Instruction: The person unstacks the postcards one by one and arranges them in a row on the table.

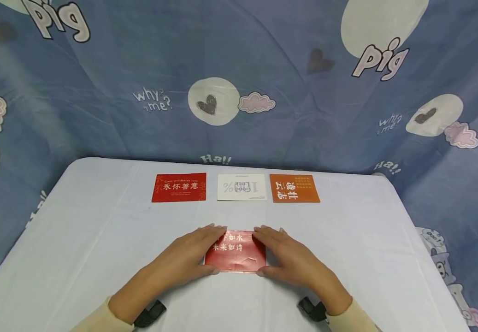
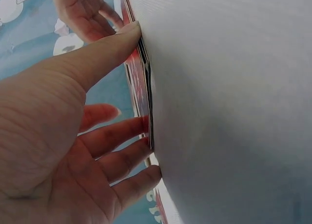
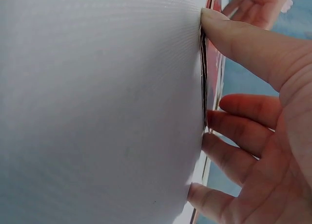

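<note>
The glossy red card (image 1: 239, 260) lies at the lower centre of the frame, its edge showing more than one layer in the wrist views. The left hand (image 1: 185, 258) and right hand (image 1: 290, 256) grip its ends, thumbs at the near edge, fingers at the far one. Uneven squeezing could bow it or slide the layers apart. Pushed too far up the white-covered bench (image 1: 97, 221), it might knock the white card (image 1: 242, 180), between the matte red card (image 1: 179, 196) and orange card (image 1: 281, 180) mid-frame.
</note>
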The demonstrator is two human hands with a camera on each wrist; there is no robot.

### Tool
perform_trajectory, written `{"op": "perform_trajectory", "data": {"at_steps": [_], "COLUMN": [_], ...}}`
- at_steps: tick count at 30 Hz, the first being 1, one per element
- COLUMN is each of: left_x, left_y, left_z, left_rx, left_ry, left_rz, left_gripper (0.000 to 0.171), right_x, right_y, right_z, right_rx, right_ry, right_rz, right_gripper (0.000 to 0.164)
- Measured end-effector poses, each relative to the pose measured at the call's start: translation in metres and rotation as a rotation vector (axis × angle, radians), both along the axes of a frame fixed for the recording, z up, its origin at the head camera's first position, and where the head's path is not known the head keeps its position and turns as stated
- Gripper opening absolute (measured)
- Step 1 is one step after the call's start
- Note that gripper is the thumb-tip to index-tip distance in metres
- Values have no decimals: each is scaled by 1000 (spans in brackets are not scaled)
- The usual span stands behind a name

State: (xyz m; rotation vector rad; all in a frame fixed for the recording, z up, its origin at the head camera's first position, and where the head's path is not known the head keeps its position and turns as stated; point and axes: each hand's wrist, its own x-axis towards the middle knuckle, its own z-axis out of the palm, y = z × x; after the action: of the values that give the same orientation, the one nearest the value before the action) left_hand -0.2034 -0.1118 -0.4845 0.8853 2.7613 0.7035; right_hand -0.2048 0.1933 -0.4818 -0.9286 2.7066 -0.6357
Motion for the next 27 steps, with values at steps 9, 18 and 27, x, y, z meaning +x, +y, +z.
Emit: {"op": "perform_trajectory", "data": {"at_steps": [9,18,27], "left_x": [1,0,2], "left_y": [-1,-2,-1], "left_z": [2,3,3], "left_rx": [-22,-44,-62], "left_ry": [9,31,17], "left_rz": [-15,-28,-73], "left_gripper": [86,85,96], "right_x": [1,1,2], "right_y": [-1,0,2], "right_z": [-2,3,1], "right_rx": [4,16,-13], "right_ry": [9,-24,-27], "right_rz": [-1,-21,-23], "right_gripper": [77,78,86]}}
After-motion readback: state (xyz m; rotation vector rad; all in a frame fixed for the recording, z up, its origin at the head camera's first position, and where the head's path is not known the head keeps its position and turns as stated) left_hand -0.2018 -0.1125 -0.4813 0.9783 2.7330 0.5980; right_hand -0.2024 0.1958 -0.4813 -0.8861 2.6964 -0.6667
